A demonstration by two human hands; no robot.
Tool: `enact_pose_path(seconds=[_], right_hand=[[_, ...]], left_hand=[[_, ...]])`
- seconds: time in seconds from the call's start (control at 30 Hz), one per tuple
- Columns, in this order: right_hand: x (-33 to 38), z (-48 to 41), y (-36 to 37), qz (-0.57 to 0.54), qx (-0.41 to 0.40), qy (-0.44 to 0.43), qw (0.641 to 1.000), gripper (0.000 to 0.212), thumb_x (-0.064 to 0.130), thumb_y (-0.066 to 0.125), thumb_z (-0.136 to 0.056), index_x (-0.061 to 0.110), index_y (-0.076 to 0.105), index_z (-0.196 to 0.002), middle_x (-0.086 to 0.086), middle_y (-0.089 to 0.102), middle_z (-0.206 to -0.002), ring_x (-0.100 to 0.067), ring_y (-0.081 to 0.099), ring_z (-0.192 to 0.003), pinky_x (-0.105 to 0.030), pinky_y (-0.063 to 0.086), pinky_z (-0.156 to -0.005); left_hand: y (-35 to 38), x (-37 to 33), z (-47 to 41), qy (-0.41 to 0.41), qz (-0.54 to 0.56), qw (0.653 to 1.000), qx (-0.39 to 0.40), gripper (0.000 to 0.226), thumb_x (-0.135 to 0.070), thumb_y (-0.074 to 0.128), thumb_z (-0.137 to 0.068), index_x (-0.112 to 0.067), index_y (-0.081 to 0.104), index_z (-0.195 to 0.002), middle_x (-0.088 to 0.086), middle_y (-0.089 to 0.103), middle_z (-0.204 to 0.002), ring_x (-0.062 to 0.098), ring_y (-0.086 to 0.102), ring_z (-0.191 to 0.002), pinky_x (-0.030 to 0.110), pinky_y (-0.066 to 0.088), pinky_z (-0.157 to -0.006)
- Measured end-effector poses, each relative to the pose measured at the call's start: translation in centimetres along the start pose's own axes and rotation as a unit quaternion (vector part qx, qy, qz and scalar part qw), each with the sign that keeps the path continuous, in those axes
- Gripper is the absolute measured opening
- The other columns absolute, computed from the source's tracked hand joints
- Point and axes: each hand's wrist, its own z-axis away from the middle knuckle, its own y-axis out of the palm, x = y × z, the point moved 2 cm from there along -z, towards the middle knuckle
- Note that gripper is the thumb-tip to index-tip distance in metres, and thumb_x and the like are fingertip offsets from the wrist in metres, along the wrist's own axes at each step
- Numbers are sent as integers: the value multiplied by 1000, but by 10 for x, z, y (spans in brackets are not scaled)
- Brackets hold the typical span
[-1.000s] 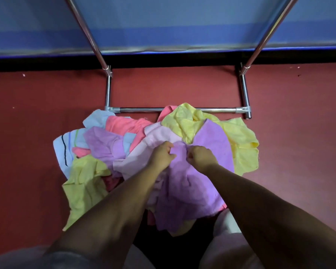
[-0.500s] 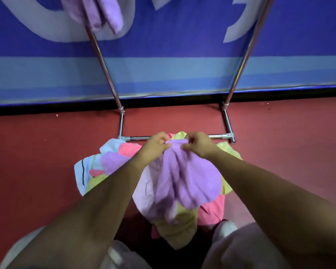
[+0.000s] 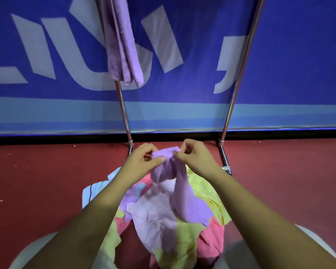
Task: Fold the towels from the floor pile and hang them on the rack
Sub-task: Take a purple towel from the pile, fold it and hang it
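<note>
Towel-folding station, head view. A blue fabric banner with white lettering (image 3: 279, 55) closes the far side; a red floor (image 3: 37, 181) runs from it to the near edge. A chromed tubular rack (image 3: 239, 74) stands on the floor against the banner, its top rail out of view. A heap of crumpled yellow, pink, pale lilac and striped white towels (image 3: 155, 220) lies at the rack's foot, between the person's knees. One folded lilac towel (image 3: 124, 45) hangs at the rack's left upright.

The loose lilac towel (image 3: 188, 202) being worked on is raised above the heap. Its bunched upper edge is pinched between thumb and fingers of the left hand (image 3: 140, 164) and the right hand (image 3: 196, 158), both clenched on the cloth and almost touching. The towel's long axis falls from the fingers down and toward the near side, its lower end resting on the heap. Neither hand is the nearer. Opening it likely requires drawing the hands apart, left and right, along that edge.
</note>
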Motion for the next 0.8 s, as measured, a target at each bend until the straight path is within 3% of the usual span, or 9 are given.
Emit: enact_pose_path(seconds=[0.13,0.23,0.3,0.43,0.5,0.6,0.67,0.73,0.8], right_hand=[[4,-9,4,-24,4,-20,1000,24,4,77,-83,16,56,-79,3,49,-61,-1,39,-49,-17,32,-48],[3,-9,4,-11,51,-25,998,14,7,76,-85,16,68,-93,4,56,-67,-2,46,-55,-15,36,-52],[4,-8,5,-3,73,-26,997,6,11,74,-87,17,72,-86,11,64,-70,-1,53,-63,-17,41,-60],[8,-15,-5,-78,-34,3,996,12,9,68,-90,15,69,-80,10,64,-68,-2,53,-63,-16,42,-60],[7,-22,-14,-107,-107,27,988,19,7,65,-91,16,62,-74,8,57,-61,-1,47,-54,-14,37,-54],[-1,-26,-22,-84,-138,54,985,27,5,60,-90,18,53,-67,13,46,-52,2,37,-45,-13,31,-46],[-6,-25,-20,-70,-96,68,991,28,3,61,-86,18,53,-64,12,46,-53,-1,39,-48,-17,33,-50],[-7,-24,-12,-69,-34,85,993,21,1,63,-82,16,58,-68,6,52,-59,-7,44,-56,-24,36,-54],[-5,-21,-4,-79,21,94,992,15,-2,64,-81,13,64,-80,0,59,-69,-10,51,-63,-26,41,-59]], left_hand=[[-12,-4,2,3,44,999,-13,24,-12,74,-86,-13,52,-80,-6,53,-66,5,47,-61,20,41,-53],[-15,-8,7,29,0,999,-15,25,-21,75,-82,-12,51,-81,-4,48,-67,8,42,-62,22,35,-54],[-19,-10,9,49,-69,996,-22,24,-24,78,-81,-14,56,-83,-4,53,-71,9,45,-66,24,38,-60],[-40,4,4,-15,-275,959,70,37,-46,78,-74,-13,64,-83,1,64,-74,10,49,-65,31,41,-63],[-50,9,3,-71,-287,951,86,46,-50,75,-72,-7,65,-81,2,58,-68,9,46,-63,31,38,-60],[-54,0,0,-86,-82,993,11,24,-22,76,-86,-2,64,-82,1,56,-71,7,48,-64,26,37,-59],[-50,-8,-4,-91,144,985,-9,2,-10,68,-90,-8,68,-92,2,67,-80,10,60,-71,25,49,-66],[-43,-14,-9,-74,276,958,-8,17,-7,63,-89,-9,68,-105,6,72,-96,15,67,-86,28,55,-80],[-34,-21,-11,-59,324,944,8,26,-4,56,-85,-7,64,-110,6,73,-99,16,69,-90,27,55,-85]])
